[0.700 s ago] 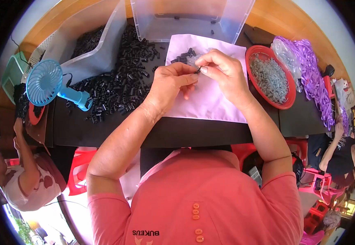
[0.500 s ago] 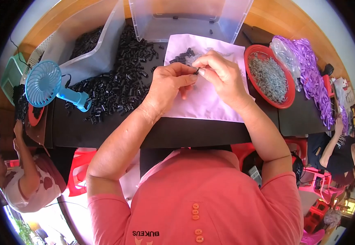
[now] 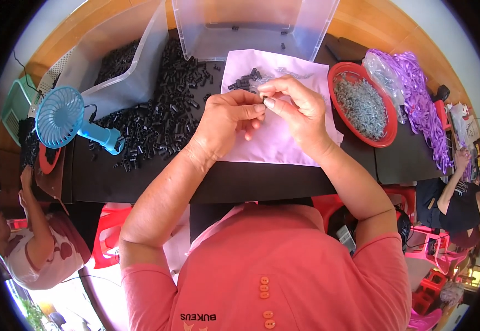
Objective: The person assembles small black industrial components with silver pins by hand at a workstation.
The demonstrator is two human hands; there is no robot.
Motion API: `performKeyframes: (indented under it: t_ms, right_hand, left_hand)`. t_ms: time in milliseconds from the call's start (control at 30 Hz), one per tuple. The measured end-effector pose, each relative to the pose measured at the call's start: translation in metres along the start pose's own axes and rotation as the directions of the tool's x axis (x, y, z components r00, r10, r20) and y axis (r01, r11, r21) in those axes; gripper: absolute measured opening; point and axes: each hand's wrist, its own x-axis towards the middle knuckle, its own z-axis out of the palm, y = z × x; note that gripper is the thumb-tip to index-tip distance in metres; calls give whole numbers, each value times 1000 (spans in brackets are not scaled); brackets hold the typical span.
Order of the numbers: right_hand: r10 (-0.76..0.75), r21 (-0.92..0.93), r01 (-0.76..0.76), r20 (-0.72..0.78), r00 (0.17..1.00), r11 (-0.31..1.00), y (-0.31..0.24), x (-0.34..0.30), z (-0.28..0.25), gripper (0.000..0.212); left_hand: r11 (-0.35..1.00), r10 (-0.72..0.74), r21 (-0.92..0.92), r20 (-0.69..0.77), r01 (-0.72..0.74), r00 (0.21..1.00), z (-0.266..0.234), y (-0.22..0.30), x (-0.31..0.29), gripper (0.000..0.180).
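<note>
a: what are the fingers doing up close?
b: the left hand and the right hand meet fingertip to fingertip, both pinched shut on one tiny dark part held between them, raised just above the pale lilac sheet. it's too small to say what kind.
a: why over the sheet?
b: i'd judge so a dropped piece shows against the light colour. a little cluster of black pieces lies on the sheet's far edge, near the fingers.
a: and around that?
b: a big heap of black tube pieces lies to the left, a red bowl of small metal bits to the right, both within easy reach. a blue handheld fan lies further left, purple ribbons far right.
</note>
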Motion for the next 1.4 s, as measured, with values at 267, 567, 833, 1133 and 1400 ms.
performKeyframes:
  t_ms: [267,567,833,1133,1400]
  right_hand:
    - [-10,-51,14,77,997,999,4,2,-3,17]
    - [185,67,-190,78,980,979,1,1,-1,12]
    - [15,-161,-3,71,997,987,-3,5,-7,5]
    - [153,-74,-150,37,988,986,3,1,-3,8]
    - [213,-22,-213,52,976,977,1,0,-3,10]
  left_hand:
    - [1000,4,-7,-1,-4,1000,-4,3,1,10]
    - [999,38,2,-8,-38,999,-3,5,1,10]
    - [999,33,-19,-32,-33,999,-1,1,2,16]
    - [999,50,-12,-23,-51,998,-1,-3,2,14]
    - [992,103,73,-24,-101,994,-1,-5,2,13]
